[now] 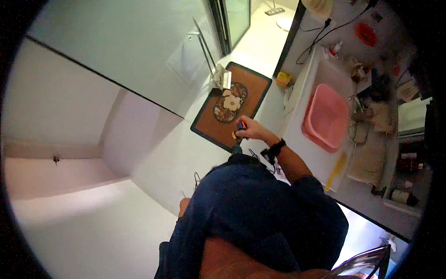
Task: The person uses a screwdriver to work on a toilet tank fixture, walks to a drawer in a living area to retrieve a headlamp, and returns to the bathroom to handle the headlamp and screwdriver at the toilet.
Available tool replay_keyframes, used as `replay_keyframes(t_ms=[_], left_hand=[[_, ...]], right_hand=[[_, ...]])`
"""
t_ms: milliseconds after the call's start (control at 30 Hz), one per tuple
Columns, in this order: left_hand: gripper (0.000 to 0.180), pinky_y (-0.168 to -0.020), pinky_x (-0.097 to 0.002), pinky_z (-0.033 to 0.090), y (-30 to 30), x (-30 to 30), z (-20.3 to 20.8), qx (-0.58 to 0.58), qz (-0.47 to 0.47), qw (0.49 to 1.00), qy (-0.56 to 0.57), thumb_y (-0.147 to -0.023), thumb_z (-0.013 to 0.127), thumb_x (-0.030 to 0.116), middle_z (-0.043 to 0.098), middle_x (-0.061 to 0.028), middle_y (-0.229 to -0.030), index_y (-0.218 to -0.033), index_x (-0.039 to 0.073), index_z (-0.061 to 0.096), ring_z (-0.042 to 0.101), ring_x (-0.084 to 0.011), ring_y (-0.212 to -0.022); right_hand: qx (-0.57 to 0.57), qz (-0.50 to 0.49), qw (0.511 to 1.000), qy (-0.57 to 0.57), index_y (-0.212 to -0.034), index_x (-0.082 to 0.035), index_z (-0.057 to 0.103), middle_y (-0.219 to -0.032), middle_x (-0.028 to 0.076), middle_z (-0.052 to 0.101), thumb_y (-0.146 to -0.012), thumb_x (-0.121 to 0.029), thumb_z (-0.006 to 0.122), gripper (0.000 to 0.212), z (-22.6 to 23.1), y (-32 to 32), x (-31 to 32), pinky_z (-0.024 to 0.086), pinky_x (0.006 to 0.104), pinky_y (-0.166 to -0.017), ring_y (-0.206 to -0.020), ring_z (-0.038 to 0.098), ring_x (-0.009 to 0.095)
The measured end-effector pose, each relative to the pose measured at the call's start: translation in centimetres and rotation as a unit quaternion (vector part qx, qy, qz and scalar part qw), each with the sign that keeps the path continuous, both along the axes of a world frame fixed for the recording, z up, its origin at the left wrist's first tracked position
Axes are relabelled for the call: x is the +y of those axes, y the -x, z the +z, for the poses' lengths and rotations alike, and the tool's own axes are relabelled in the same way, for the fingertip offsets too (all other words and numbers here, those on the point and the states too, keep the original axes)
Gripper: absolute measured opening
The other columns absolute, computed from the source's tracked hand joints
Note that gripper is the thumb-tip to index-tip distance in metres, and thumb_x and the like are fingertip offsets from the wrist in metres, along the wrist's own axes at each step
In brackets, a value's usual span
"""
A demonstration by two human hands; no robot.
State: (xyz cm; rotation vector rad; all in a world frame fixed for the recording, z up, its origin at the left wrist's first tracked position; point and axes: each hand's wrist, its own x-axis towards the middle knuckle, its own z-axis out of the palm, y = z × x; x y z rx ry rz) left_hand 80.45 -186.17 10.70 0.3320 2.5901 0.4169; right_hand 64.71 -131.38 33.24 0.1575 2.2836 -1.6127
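Note:
My right hand (251, 128) is closed round a small dark blue and orange object (241, 126), whose kind I cannot make out. It hangs over the near edge of a brown floor mat (257, 93) with a dark border and a flower pattern. A black strap (273, 150) circles my right wrist. Of my left hand (184, 204), only a bit of skin shows at the left side of my dark clothing; its fingers are hidden. A thin wire loop (197, 178) stands out just above it.
A long-handled white tool (222, 78) leans by the mat's far left corner. To the right, a pink basin (329, 116) rests on a white counter, with a yellow strip (335, 172) nearer me. Black cords (320, 38) hang beyond the basin. A glass door (237, 23) stands ahead.

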Motion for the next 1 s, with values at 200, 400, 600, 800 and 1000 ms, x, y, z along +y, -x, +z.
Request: replay_keyframes(t_ms=[200, 400, 600, 800, 1000], left_hand=[[0.027, -0.069, -0.043, 0.051, 13.2, 3.7, 1.5, -0.122, -0.057, 0.985, 0.111, -0.085, 0.059, 0.031, 0.069, -0.0176, -0.083, -0.074, 0.008, 0.068, 0.067, -0.0347, -0.079], [0.018, -0.056, -0.0386, 0.048, 30.5, 5.9, -1.5, -0.131, -0.108, 0.985, -0.019, -0.086, 0.057, 0.021, 0.061, -0.0121, -0.072, -0.077, 0.006, 0.062, 0.061, -0.0273, -0.064], [0.012, -0.044, -0.0295, 0.041, 49.1, 16.6, -0.9, -0.333, 0.294, 0.857, -0.262, -0.088, 0.054, 0.017, 0.049, -0.0026, -0.064, -0.088, 0.005, 0.055, 0.05, -0.0137, -0.05], [0.01, -0.044, -0.0288, 0.041, 60.2, 30.2, 6.0, -0.326, 0.142, 0.913, -0.201, -0.089, 0.055, 0.015, 0.052, -0.0036, -0.066, -0.088, 0.005, 0.055, 0.051, -0.014, -0.05], [0.013, -0.046, -0.0281, 0.043, 64.8, 43.6, 11.3, -0.314, 0.068, 0.932, -0.167, -0.092, 0.057, 0.017, 0.053, -0.0023, -0.064, -0.088, 0.005, 0.055, 0.053, -0.0129, -0.051]], right_hand=[[0.034, -0.074, 0.995, -0.053, -0.12, -0.008, 0.051, -0.085, 0.005, 0.056, -0.079, -0.025, 0.075, 0.051, -1.9, 6.2, 6.0, 0.048, 0.0289, -0.059, -0.069, 0.057, 0.014], [-0.088, -0.214, 0.972, -0.029, -0.121, -0.007, 0.049, -0.084, 0.007, 0.062, -0.079, -0.022, 0.074, 0.052, -4.2, 9.1, 12.4, 0.049, 0.0279, -0.056, -0.067, 0.06, 0.013], [-0.109, -0.381, 0.915, -0.076, -0.12, -0.006, 0.049, -0.084, 0.007, 0.062, -0.078, -0.021, 0.075, 0.052, -1.9, 8.1, 16.3, 0.049, 0.0278, -0.056, -0.067, 0.06, 0.014], [-0.076, -0.457, 0.884, -0.056, -0.119, -0.006, 0.05, -0.085, 0.008, 0.062, -0.078, -0.019, 0.074, 0.049, -0.8, 10.0, 20.1, 0.05, 0.0277, -0.058, -0.064, 0.059, 0.014], [-0.058, -0.397, 0.904, -0.147, -0.115, -0.004, 0.052, -0.091, 0.013, 0.061, -0.076, -0.028, 0.076, 0.052, -1.1, 18.3, 27.8, 0.052, 0.0367, -0.071, -0.078, 0.063, 0.024]])
